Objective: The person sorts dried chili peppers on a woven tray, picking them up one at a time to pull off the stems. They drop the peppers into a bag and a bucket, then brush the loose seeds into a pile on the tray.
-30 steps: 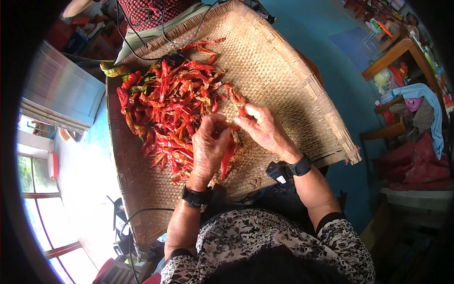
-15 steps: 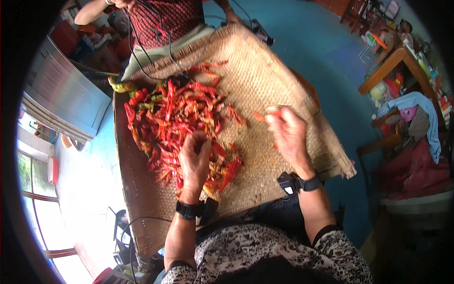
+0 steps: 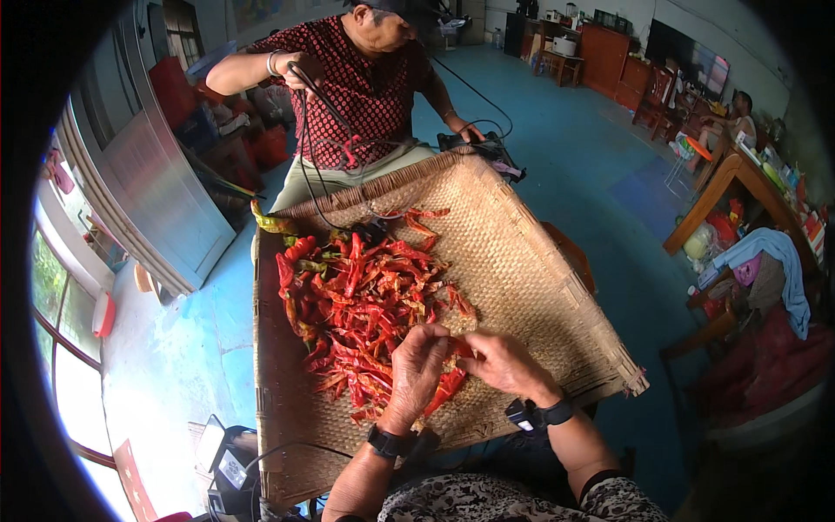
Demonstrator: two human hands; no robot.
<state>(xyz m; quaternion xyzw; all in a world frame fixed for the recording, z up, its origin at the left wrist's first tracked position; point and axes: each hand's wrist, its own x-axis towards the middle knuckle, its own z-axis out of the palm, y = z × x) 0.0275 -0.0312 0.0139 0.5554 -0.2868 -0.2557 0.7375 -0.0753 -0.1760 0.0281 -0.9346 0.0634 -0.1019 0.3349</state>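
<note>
In the shallow woven basket (image 3: 531, 270) lies a heap of dried red chili peppers (image 3: 365, 287), wrinkled and curled, with a few yellowish and green ones among them. Over the heap's near right edge my two hands meet fingertip to fingertip. My right hand (image 3: 509, 365) pinches a red chili pepper (image 3: 458, 350), partly hidden by the fingers. Closed at the fingertips, my left hand (image 3: 417, 374) grips the same pepper's other end. Below it, another red chili (image 3: 446, 390) rests on the weave.
Across the basket a person (image 3: 357, 96) in a red patterned shirt holds black cables (image 3: 317, 130) that hang into the basket's far side. To the left stands a metal door (image 3: 165, 191). A wooden frame (image 3: 722, 200) with piled cloths is at the right.
The view has tilted up, showing more of the person opposite. My right hand has come left with its chili to meet my left hand, which has moved off the heap's middle.
</note>
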